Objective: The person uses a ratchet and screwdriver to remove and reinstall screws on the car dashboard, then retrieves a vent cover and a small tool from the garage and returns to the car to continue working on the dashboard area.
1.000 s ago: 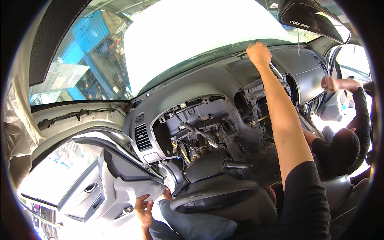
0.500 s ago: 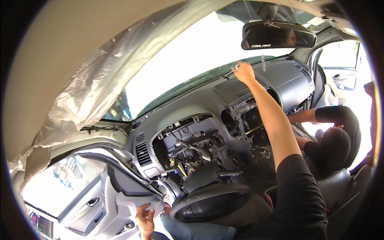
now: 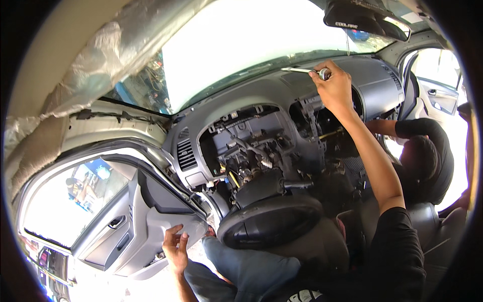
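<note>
My right hand [image 3: 334, 86] is raised over the middle of the dashboard [image 3: 241, 94], closed around a silver hand tool [image 3: 300, 70]. The tool has a round metal end in my grip, and its slim shank points left toward the windshield; its exact kind cannot be made out. Low on the left, my left hand [image 3: 175, 247] hovers beside the open driver's door [image 3: 118, 226], fingers bent and apart, with nothing visible in them. Between my arms sit the steering wheel [image 3: 271, 205] and the opened instrument cavity [image 3: 246, 143], where wires and brackets show.
A co-worker [image 3: 427, 161] leans in from the passenger side, arm reaching under the dashboard. Plastic sheeting [image 3: 108, 55] hangs at the upper left. The rear-view mirror [image 3: 366, 20] is at the upper right. My legs [image 3: 246, 264] are below the steering wheel.
My right hand has drawn back from the windshield side with the tool, whose shank now shows clearly. A clear object near my left fingers no longer shows distinctly. The view has shifted.
</note>
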A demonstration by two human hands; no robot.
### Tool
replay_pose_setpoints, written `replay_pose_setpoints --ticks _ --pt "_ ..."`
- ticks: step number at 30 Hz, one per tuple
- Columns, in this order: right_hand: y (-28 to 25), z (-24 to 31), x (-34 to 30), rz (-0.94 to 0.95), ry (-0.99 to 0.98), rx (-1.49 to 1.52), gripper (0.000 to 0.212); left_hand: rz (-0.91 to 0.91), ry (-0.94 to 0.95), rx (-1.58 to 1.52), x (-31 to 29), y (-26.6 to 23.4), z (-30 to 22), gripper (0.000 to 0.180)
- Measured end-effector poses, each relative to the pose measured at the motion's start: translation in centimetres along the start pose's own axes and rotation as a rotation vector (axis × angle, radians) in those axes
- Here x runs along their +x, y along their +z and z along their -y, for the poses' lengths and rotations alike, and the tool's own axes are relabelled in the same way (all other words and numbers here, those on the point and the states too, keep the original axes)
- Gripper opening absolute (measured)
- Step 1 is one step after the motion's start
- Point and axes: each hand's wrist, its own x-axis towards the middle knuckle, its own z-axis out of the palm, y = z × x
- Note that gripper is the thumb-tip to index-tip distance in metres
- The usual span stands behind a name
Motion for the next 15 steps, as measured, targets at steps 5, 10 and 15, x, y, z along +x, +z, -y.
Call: replay_pose_setpoints --ticks 5,10,15 --pt "-2.4 8.6 -4.3 0.096 -0.104 0.232 0.011 0.025 0.029 -0.051 0.8 1.1 -2.3 0.028" --pt "2.2 16.1 -6.2 0.392 0.179 0.707 0.012 0.135 0.177 -0.133 3.1 2.0 -6.4 0.03" --pt "12.4 21.9 -6.8 0.468 0.467 0.946 0.008 0.135 0.313 -0.157 9.1 6.1 -8.1 0.05"
